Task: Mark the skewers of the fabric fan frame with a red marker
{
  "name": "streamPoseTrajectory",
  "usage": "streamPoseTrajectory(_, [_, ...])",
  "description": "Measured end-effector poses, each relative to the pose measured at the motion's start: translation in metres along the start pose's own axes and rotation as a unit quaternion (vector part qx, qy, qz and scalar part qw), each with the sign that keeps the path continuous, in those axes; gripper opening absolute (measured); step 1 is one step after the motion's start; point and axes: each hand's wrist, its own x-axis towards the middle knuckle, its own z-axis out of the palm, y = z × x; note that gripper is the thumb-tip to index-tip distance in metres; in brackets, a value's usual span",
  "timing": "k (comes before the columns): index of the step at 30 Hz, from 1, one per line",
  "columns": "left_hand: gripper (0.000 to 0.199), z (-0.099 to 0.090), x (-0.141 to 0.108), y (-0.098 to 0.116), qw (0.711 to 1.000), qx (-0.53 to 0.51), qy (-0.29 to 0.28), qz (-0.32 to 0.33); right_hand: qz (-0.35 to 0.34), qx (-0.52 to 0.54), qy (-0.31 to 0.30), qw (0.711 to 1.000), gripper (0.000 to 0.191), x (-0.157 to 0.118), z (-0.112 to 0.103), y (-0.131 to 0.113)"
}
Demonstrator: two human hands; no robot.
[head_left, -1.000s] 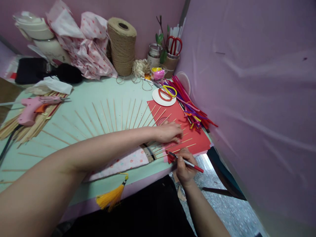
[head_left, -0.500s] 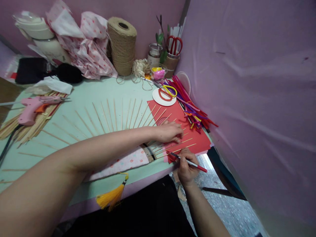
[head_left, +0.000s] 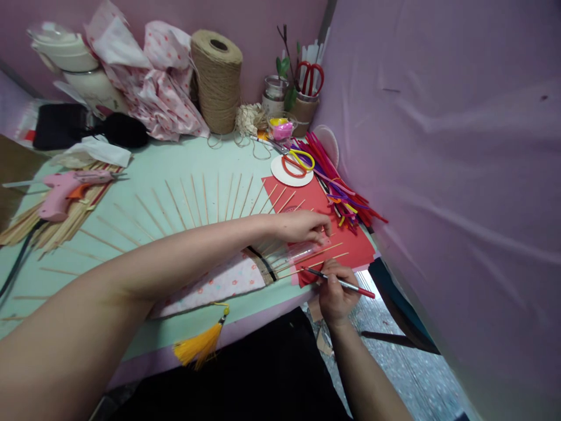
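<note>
My right hand (head_left: 338,292) is closed round a red-capped pen (head_left: 346,283), its tip just above the red paper (head_left: 359,251) at the table's right edge. My left hand (head_left: 304,227) reaches across the fan and bends its fingers at a clear plastic strip (head_left: 302,251) lying over the paper; whether they grip it is hard to tell. Thin wooden sticks (head_left: 173,204) spread out like a fan from a white patterned cloth piece (head_left: 214,286), partly hidden under my left forearm. A yellow tassel (head_left: 199,346) hangs near the front edge.
A pink glue gun (head_left: 61,193) rests on a stick bundle at left. Scissors (head_left: 293,166) lie on a white disc, beside coloured pipe cleaners (head_left: 335,181). Behind stand a twine spool (head_left: 218,82), a bottle (head_left: 92,85), patterned cloth and jars.
My left hand has shifted slightly up and right, showing more of the clear strip. My right hand has moved a little right and up with the pen.
</note>
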Motion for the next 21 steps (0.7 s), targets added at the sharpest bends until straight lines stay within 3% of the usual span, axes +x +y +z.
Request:
streamPoseTrajectory(12, [0.019,0.021,0.007,0.003,0.999,-0.020,-0.040,-0.005,0.018,0.025,0.006,0.999,0.012,0.004,-0.004,-0.004])
streamPoseTrajectory(21, [0.019,0.024,0.008,0.003,0.999,-0.027,-0.022,0.002,0.027,0.013,0.013,0.999,0.012,0.001,-0.004,0.000])
